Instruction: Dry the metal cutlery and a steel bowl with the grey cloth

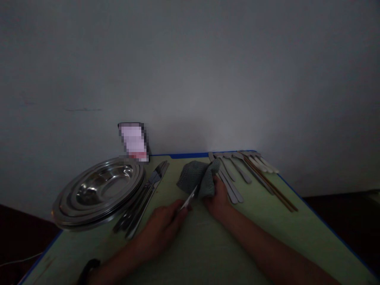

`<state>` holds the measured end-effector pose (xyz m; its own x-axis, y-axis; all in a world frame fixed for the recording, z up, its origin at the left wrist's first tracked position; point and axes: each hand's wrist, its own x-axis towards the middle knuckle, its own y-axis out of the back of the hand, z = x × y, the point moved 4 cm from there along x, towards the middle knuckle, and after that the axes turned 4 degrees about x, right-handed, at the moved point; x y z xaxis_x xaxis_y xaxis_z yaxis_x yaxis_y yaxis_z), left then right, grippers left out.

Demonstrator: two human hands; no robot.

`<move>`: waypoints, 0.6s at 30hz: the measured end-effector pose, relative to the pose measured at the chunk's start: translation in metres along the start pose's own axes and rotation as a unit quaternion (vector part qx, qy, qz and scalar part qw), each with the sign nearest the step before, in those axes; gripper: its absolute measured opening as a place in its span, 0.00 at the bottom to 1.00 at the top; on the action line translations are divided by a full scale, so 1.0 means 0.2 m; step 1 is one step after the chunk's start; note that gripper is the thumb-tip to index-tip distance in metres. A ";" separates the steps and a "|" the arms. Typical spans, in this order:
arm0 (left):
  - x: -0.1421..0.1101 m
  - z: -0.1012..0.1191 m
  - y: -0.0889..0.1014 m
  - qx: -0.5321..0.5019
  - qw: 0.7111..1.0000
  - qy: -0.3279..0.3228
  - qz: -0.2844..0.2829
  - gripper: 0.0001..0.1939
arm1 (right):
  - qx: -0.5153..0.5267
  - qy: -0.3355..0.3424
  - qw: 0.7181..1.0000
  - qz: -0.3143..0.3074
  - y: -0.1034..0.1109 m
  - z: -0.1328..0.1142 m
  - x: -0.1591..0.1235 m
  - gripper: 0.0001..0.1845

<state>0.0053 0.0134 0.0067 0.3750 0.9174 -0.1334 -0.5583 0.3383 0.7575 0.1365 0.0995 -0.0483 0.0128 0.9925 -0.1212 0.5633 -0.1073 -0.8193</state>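
Pinching a slim metal utensil against a gray cloth

Head view: the left hand has its thumb and fingers pressed together on the near end of the metal utensil, just on the near-left side of the gray cloth. The utensil slants up and to the right, and its far end is hidden in the folds, so its exact kind cannot be told. The right hand is closed on the cloth's right side, fingers partly covered by fabric. A dark wristband circles the left wrist.

Left of the cloth lies a group of table knives, blades toward the wall; farther left is a stack of round stainless-steel plates. Beyond the cloth to the left, a phone with a blurred screen leans against the wall. To the cloth's right, metal cutlery lies in a row, with brown chopsticks and white-handled utensils farther right. Beneath the cloth is a green tabletop edged in blue.
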 end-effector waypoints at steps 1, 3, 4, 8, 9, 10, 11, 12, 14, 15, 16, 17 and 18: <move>0.01 0.00 0.00 -0.036 0.999 0.010 0.007 0.19 | 0.011 -0.010 1.000 0.006 -0.01 0.01 0.01 0.06; 0.04 -0.01 0.00 -0.098 0.994 0.035 0.019 0.21 | 0.044 -0.036 0.998 0.029 -0.02 0.02 0.02 0.08; 0.05 -0.01 0.00 -0.123 0.991 0.046 0.023 0.21 | 0.055 -0.040 0.997 0.035 -0.04 0.02 0.03 0.10; 0.06 -0.04 -0.01 -0.200 0.977 0.068 0.019 0.22 | 0.077 -0.073 0.994 0.007 -0.11 0.01 0.06 0.20; 0.06 -0.05 -0.01 -0.216 0.974 0.068 0.016 0.23 | 0.073 -0.080 0.994 -0.006 -0.12 0.01 0.06 0.23; 0.06 -0.06 -0.01 -0.229 0.971 0.068 0.016 0.23 | 0.068 -0.086 0.994 -0.013 -0.13 0.01 0.06 0.25; 0.05 -0.07 -0.01 -0.240 0.968 0.067 0.018 0.23 | 0.064 -0.088 0.994 -0.013 -0.14 0.01 0.06 0.25; 0.05 -0.08 -0.01 -0.249 0.966 0.069 0.023 0.23 | 0.062 -0.090 0.994 -0.005 -0.14 0.01 0.06 0.24; 0.03 -0.10 -0.01 -0.265 0.960 0.081 0.042 0.23 | 0.059 -0.091 0.994 0.016 -0.13 0.01 0.06 0.20; 0.03 -0.11 -0.01 -0.276 0.955 0.089 0.054 0.22 | 0.057 -0.088 0.994 0.021 -0.13 0.01 0.06 0.18; 0.02 -0.11 -0.01 -0.291 0.950 0.097 0.065 0.22 | 0.054 -0.084 0.995 0.023 -0.13 0.01 0.06 0.15; 0.02 -0.11 -0.01 -0.307 0.944 0.101 0.070 0.22 | 0.052 -0.080 0.995 0.024 -0.13 0.01 0.05 0.13; 0.02 -0.11 -0.01 -0.321 0.939 0.103 0.072 0.22 | 0.052 -0.078 0.995 0.025 -0.12 0.00 0.05 0.12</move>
<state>-0.0093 0.0204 -0.0091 0.1478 0.9619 -0.2302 -0.9476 0.2044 0.2457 0.1224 0.1128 -0.0298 -0.0953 0.9655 -0.2425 0.4765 -0.1696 -0.8627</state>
